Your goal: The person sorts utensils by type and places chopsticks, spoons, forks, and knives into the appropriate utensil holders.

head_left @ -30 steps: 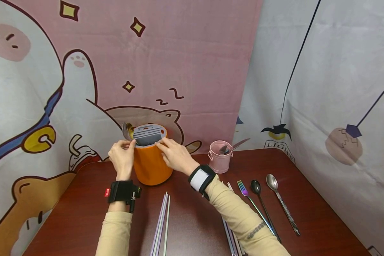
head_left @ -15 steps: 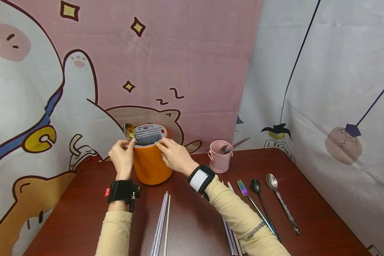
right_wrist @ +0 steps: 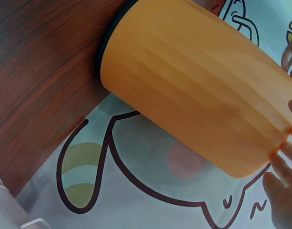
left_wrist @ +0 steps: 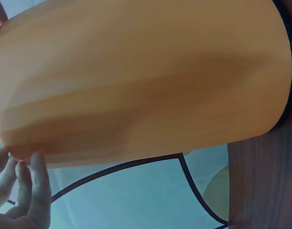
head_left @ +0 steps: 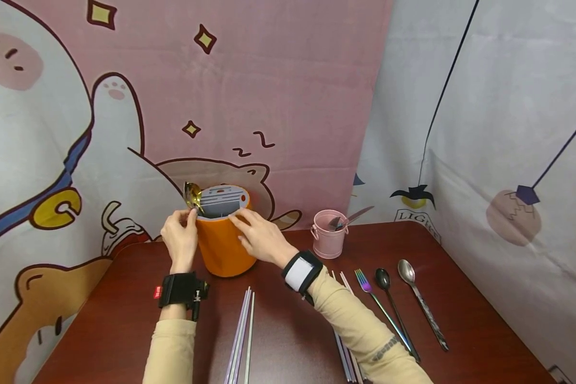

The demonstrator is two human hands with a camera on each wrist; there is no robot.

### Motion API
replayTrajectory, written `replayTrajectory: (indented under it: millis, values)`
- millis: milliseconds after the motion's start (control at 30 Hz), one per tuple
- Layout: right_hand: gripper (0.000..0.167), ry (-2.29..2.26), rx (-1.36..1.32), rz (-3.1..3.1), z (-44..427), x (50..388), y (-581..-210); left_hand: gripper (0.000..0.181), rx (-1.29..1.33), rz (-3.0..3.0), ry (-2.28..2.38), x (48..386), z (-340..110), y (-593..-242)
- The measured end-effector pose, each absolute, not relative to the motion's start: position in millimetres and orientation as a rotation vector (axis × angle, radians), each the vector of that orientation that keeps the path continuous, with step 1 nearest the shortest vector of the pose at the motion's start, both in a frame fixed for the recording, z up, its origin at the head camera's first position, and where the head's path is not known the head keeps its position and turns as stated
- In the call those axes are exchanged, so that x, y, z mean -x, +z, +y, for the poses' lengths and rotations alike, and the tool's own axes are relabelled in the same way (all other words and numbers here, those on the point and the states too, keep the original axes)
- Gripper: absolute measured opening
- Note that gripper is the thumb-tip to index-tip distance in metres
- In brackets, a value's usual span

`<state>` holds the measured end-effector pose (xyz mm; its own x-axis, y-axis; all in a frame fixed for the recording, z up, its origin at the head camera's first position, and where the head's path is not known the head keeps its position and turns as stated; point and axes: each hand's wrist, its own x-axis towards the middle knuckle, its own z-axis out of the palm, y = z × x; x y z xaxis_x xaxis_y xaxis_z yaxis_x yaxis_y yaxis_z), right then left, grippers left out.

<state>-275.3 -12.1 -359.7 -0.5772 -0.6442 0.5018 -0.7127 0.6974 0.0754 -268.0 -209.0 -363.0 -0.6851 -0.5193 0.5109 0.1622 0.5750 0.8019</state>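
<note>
An orange utensil holder [head_left: 226, 245] with a grey slotted top [head_left: 218, 200] stands upright at the back left of the table. At its left rim rises a gold spoon [head_left: 193, 196], its lower handle hidden. My left hand [head_left: 180, 234] is at that rim, thumb and fingertips close together just below the spoon's bowl. Whether they pinch the spoon or the rim is unclear. My right hand [head_left: 259, 234] holds the front right of the rim with bent fingers. In the right wrist view, fingertips of my right hand [right_wrist: 284, 191] meet the rim.
Right of the holder stands a pink bucket [head_left: 327, 240] with a knife [head_left: 360, 214] and other cutlery. Chopsticks [head_left: 240, 336] lie in front. A rainbow-coloured fork [head_left: 365, 281], a black spoon [head_left: 383, 278] and a silver spoon [head_left: 407, 271] lie on the right. Curtains hang behind.
The gold spoon's bowl has turned into fuller view, where silver tines showed beside it before. My left hand has shifted slightly left. My right hand and the holder have hardly moved.
</note>
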Motion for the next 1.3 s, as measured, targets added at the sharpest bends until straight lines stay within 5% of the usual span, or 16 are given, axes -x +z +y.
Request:
replayTrajectory:
  millis: [267, 567, 833, 1300]
  values:
    - [0.041, 0.395, -1.005, -2.421, 19, 256, -356, 0.035, -0.222, -2.140, -1.124, 234, -206, -370]
    - [0.028, 0.491, -0.955, -2.360, 110, 216, -342, 0.031, 0.017, -2.350, -1.085, 187, -195, -376]
    - [0.011, 0.529, -0.419, -2.543, 197, 194, -344, 0.025, 0.081, -2.439, -1.324, 172, -168, -387]
    - [0.022, 0.551, 0.281, -3.116, 301, 188, -408, 0.018, 0.140, -2.545, -1.353, 178, -150, -405]
